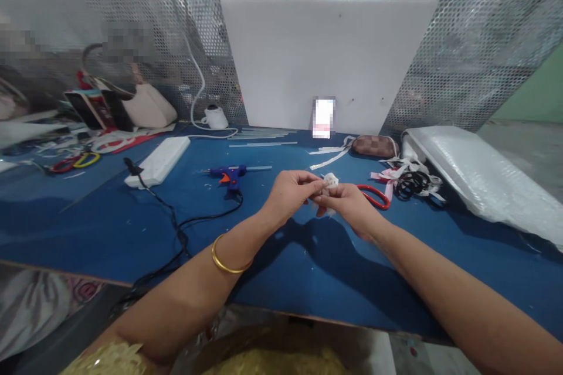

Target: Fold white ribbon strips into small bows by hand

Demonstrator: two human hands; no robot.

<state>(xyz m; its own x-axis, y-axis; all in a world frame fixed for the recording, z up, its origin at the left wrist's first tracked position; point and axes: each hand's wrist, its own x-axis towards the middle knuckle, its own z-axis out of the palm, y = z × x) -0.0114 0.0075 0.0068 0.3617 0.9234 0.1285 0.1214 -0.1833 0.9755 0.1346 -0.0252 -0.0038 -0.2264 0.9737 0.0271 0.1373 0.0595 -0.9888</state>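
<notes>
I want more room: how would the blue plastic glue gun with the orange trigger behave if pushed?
The blue plastic glue gun would probably slide or pivot rather than roll, since it lies on its side. Its black cord might tug, and the pale stick jutting from its rear could snag.

Slim gold bangle on left forearm, yellow scalloped sleeve

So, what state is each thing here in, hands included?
Left hand: pinching the white piece
Right hand: pinching it too
White piece: held in fingertips
Glue gun: on its side, stick in back
Phone: upright, screen lit
White board: standing
Brown pouch: lying, closure unclear
Red handle: lying, partly hidden
Black bands: loosely heaped
</notes>
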